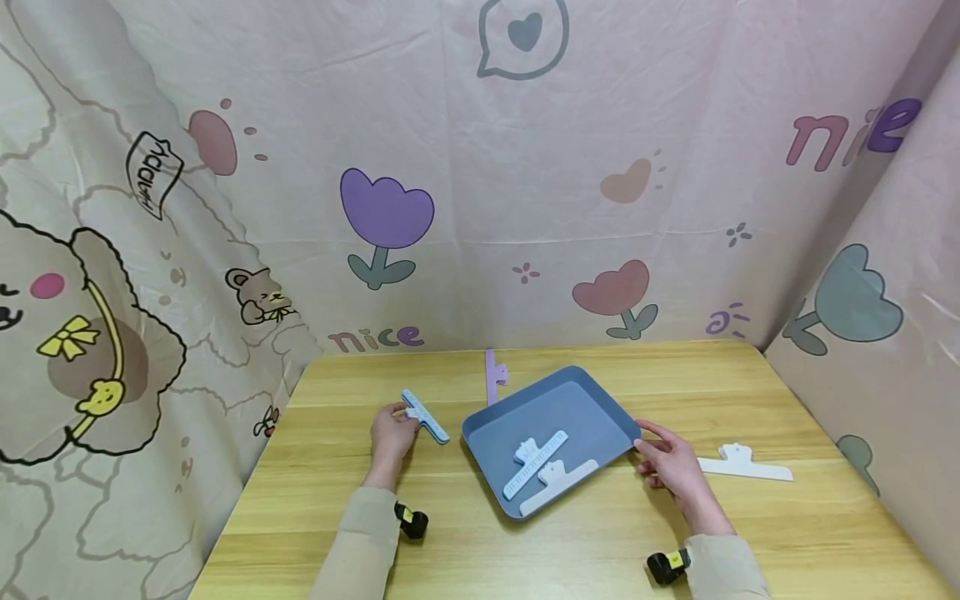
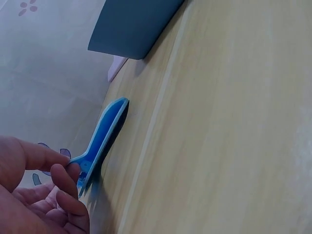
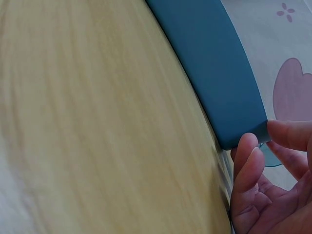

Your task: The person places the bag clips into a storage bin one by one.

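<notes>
My left hand (image 1: 393, 435) pinches the handle end of a light blue bag clip (image 1: 426, 416). In the left wrist view this clip (image 2: 105, 131) shows side-on, tilted close over the wooden table. A blue-grey rectangular tray (image 1: 562, 400) sits at the middle, turned at an angle. Inside it lie a pale blue bag clip (image 1: 536, 463) and a white bag clip (image 1: 558, 486), side by side. My right hand (image 1: 671, 467) grips the tray's right corner. In the right wrist view, thumb and fingers meet at the end of the tray wall (image 3: 214, 73).
Behind the tray, a purple bag clip (image 1: 491, 379) lies near the table's back edge. Another white bag clip (image 1: 742, 464) rests on the wooden table (image 1: 585, 558), right of my right hand. Printed curtains (image 1: 465, 183) enclose the back and sides.
</notes>
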`<state>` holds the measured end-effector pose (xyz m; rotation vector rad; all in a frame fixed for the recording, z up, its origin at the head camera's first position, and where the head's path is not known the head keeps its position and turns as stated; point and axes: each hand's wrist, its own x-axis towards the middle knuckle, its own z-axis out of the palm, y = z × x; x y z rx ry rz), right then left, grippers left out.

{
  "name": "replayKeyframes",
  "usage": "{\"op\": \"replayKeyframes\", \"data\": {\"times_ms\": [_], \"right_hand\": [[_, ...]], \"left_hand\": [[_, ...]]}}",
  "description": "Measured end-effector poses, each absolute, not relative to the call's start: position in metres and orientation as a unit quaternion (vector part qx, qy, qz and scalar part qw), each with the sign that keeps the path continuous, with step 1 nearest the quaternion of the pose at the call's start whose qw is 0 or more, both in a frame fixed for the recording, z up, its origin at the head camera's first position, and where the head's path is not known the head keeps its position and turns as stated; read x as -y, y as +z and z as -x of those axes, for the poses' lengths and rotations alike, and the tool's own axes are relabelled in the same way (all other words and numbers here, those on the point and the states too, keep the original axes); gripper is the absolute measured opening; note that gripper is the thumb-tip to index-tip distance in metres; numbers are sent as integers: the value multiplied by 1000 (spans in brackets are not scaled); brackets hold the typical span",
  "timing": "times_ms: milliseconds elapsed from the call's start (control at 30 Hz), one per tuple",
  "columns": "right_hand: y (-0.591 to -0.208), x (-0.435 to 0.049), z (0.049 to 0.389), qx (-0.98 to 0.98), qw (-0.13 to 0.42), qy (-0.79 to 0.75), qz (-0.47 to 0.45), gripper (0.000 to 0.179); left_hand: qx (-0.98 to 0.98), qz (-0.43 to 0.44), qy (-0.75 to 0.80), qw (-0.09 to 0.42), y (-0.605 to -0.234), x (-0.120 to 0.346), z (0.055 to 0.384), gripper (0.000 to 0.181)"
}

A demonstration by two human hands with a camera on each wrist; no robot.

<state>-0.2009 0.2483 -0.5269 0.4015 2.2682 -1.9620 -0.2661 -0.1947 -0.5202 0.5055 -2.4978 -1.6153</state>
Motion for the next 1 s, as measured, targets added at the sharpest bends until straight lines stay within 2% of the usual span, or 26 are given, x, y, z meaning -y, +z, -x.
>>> {"op": "replayKeyframes", "data": {"times_ms": [267, 767, 1000], "right_hand": [[-526, -248, 201, -750, 56, -645, -132, 49], [-524, -247, 202, -752, 54, -643, -133, 48], [-525, -247, 200, -754, 54, -641, -136, 49]], "left_hand": [[821, -176, -537, 80, -518, 196, 265, 42], [744, -159, -645, 72, -495, 188, 257, 33], [733, -133, -665, 50, -487, 180, 251, 32]]}}
